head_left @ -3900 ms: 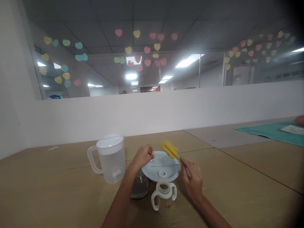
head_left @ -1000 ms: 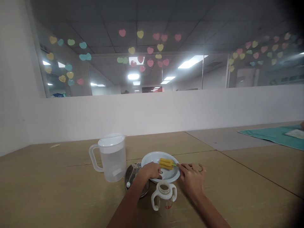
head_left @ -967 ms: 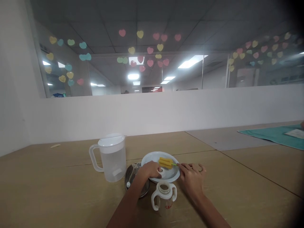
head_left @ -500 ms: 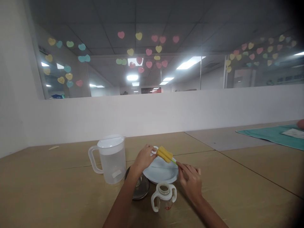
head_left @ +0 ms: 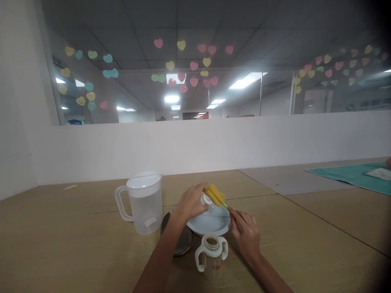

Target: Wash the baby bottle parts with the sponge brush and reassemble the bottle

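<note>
My left hand (head_left: 192, 202) is closed around a small white bottle collar (head_left: 206, 199), above the far left part of a white bowl (head_left: 210, 221). A yellow sponge brush (head_left: 215, 195) touches the collar from the right. Its thin green handle is pinched in the fingers of my right hand (head_left: 246, 232), which hangs by the bowl's right rim. Nearer me stands a clear baby bottle (head_left: 211, 254) with two white handles and an uncovered mouth. A dark round lid-like dish (head_left: 183, 242) lies left of it, partly hidden by my left forearm.
A translucent plastic pitcher (head_left: 146, 207) stands on the left of the wooden table (head_left: 76, 244). At the far right lies a teal cloth (head_left: 345, 175) with a white piece on it. A white wall (head_left: 195, 146) borders the table's back.
My left hand has turned the white collar and moved slightly right with it. The sponge brush has shifted a little right and up against the collar.
</note>
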Motion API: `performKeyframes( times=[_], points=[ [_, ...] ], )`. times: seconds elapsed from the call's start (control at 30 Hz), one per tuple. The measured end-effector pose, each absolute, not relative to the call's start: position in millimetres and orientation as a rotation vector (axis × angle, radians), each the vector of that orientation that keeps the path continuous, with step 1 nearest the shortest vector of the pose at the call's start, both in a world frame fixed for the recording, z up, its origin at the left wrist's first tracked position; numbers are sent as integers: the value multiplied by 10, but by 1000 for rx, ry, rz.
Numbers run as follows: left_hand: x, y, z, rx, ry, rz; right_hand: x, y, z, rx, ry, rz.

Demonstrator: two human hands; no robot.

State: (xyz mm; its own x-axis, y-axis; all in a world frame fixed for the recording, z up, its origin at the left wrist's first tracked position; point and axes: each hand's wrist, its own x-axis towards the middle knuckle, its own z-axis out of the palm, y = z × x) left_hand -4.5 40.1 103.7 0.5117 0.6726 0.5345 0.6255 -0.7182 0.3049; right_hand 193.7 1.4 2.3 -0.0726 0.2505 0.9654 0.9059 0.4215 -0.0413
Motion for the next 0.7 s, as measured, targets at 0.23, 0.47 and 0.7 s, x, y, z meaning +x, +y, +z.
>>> performKeyframes(
  times=[0.23,0.47,0.7],
  points=[
    [-141,451,1066,2634,1282,1101,1926,16,26,-968,-1617,-718],
    [-11,382,1038,2699,1347,982,1888,-19,28,-923,-1662,-735],
    [-15,325,1093,2581,1252,1098,1952,59,-15,-1121,-1504,-701]
  ],
)
